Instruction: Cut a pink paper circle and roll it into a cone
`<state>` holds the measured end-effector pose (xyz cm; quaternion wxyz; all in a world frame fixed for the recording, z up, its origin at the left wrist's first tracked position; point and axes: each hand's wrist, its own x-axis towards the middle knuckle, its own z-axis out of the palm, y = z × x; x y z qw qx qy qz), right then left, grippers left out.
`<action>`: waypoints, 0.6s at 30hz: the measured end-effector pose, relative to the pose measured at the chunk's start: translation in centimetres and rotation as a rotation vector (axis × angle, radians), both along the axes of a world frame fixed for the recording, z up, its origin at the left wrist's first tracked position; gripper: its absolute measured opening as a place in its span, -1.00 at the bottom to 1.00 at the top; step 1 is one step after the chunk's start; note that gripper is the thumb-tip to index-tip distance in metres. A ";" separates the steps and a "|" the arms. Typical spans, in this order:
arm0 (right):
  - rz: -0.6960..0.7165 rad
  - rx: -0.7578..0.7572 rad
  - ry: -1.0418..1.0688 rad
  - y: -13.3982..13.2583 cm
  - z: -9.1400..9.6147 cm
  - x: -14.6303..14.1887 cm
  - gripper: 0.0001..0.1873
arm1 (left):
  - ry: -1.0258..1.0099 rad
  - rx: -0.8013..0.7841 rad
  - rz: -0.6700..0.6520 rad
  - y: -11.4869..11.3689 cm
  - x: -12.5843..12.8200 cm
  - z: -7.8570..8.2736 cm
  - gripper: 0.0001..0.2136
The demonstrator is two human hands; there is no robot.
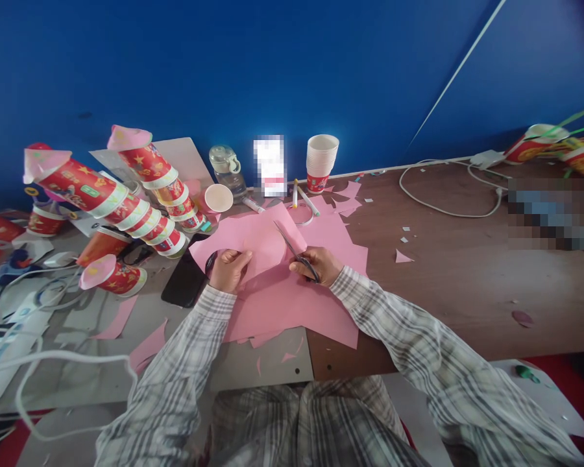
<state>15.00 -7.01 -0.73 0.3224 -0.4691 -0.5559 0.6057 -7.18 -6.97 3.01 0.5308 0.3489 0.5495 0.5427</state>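
My left hand (228, 269) pinches the lower edge of a pink sheet of paper (260, 243), thumb on top. In my right hand (324, 264) is a pair of dark-handled scissors (307, 264); its blades lie across the right part of that sheet, pointing up and left. Part of the paper stands up beside the blades. Beneath both hands are larger pink sheets (292, 308) spread over the table. A black phone (182, 282) lies left of my left hand, partly under the paper.
Towers of red paper cups (126, 211) with pink tops stand at the left. Stacked cups (322, 162), a water bottle (228, 170) and markers (307, 200) are near the blue wall. White cables (53, 357) tangle at left; another cable (450, 211) loops at right. Pink scraps (403, 257) lie about.
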 end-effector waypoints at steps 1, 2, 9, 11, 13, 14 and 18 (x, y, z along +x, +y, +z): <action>-0.005 -0.007 0.004 0.0 0.0 0.0 -0.16 | -0.001 0.000 0.002 0.0 0.0 0.0 -0.80; -0.007 -0.016 0.015 -0.1 0.0 0.0 -0.14 | -0.004 0.002 0.003 0.0 0.1 0.0 -0.80; 0.019 -0.019 0.041 -0.1 -0.1 0.2 -0.14 | 0.032 -0.005 -0.016 0.1 -0.2 -0.4 -0.78; 0.018 -0.008 0.028 0.1 -0.6 0.3 -0.13 | 0.039 -0.011 -0.033 0.3 -0.6 -0.7 -0.78; 0.013 -0.007 0.007 0.4 -1.3 0.2 -0.11 | 0.042 -0.018 -0.054 0.5 -1.0 -0.9 -0.79; 0.014 -0.011 -0.005 0.5 -1.7 0.2 -0.10 | 0.045 -0.020 -0.061 0.5 -1.2 -1.0 -0.79; 0.028 -0.005 -0.057 0.7 -2.4 0.1 -0.12 | 0.093 -0.033 -0.095 0.7 -1.7 -1.2 -0.79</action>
